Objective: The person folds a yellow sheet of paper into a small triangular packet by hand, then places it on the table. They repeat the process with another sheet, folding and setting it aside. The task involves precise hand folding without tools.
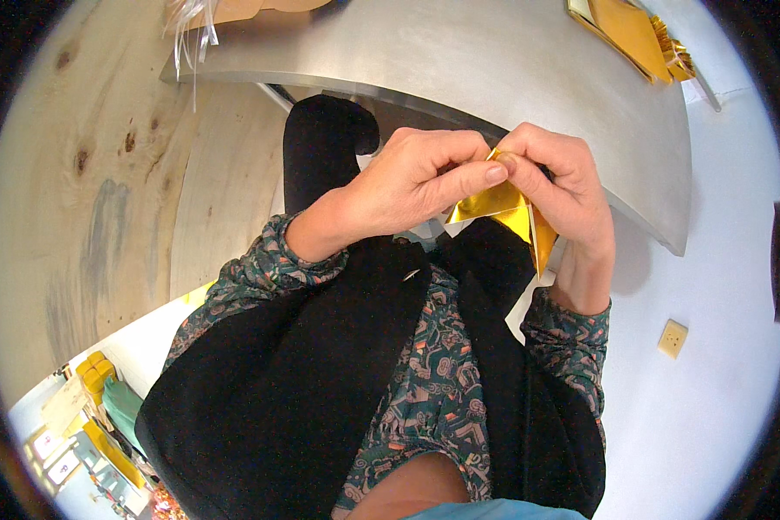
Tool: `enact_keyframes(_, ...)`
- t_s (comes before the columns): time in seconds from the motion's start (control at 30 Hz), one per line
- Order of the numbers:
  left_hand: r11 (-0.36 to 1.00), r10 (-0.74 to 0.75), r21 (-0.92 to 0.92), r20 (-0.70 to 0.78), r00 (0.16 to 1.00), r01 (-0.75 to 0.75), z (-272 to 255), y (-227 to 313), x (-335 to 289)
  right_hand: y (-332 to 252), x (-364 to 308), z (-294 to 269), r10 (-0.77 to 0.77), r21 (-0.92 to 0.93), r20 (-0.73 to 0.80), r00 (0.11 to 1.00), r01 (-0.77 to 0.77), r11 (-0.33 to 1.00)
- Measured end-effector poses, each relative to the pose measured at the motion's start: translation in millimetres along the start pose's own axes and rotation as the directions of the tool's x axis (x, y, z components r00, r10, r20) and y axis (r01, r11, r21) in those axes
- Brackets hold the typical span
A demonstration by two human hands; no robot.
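Head view shows the left hand (412, 178) and right hand (568, 186) with fingers pinched closed on the folded gold foil (494, 201), flaps spreading bodyward below the fingertips, seemingly gripped there for control.

The left hand (412, 182) and right hand (568, 182) meet at the thumbs, both pinching the top of a piece of folded, shiny gold paper (491, 203), whose pointed lower part hangs beneath the fingers. They are near the edge of a grey table (390, 52), which bears thin white strips (191, 30) at the upper left and a yellow stack (617, 30) at the far right. A wooden surface (104, 173) spreads to the left, and a socket (672, 339) sits on the pale wall (693, 416) at right.
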State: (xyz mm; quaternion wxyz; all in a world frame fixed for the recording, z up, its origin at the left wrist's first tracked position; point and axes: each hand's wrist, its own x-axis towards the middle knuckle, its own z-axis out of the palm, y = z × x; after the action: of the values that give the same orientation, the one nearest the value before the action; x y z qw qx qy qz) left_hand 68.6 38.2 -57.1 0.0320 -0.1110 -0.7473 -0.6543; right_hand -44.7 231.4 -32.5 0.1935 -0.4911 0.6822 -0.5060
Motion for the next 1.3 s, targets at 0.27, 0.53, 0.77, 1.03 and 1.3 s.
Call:
enact_keyframes(0.27,0.968,0.24,0.062,0.051,0.969,-0.243,-2,-17,0,-7,2,5,-0.108,-0.171,0.073,0.991,0.119,0.978)
enact_keyframes(0.53,0.963,0.036,-0.27,0.183,0.983,0.015,-12,-16,5,-19,7,0,-0.001,-0.156,0.08,0.997,0.013,0.988)
enact_keyframes(0.77,0.943,0.319,0.125,-0.067,0.945,-0.309,-15,-9,11,-19,1,-11,0.059,-0.132,0.011,0.998,-0.057,0.99)
enact_keyframes(1.03,0.996,0.091,0.02,-0.145,0.985,-0.089,-15,20,18,-14,-15,-28,0.126,0.063,-0.184,0.975,-0.116,0.991)
enact_keyframes(1.3,0.867,0.359,0.355,0.039,0.933,-0.349,-22,43,52,-28,-10,-31,-0.121,-0.143,-0.295,0.948,0.081,0.986)
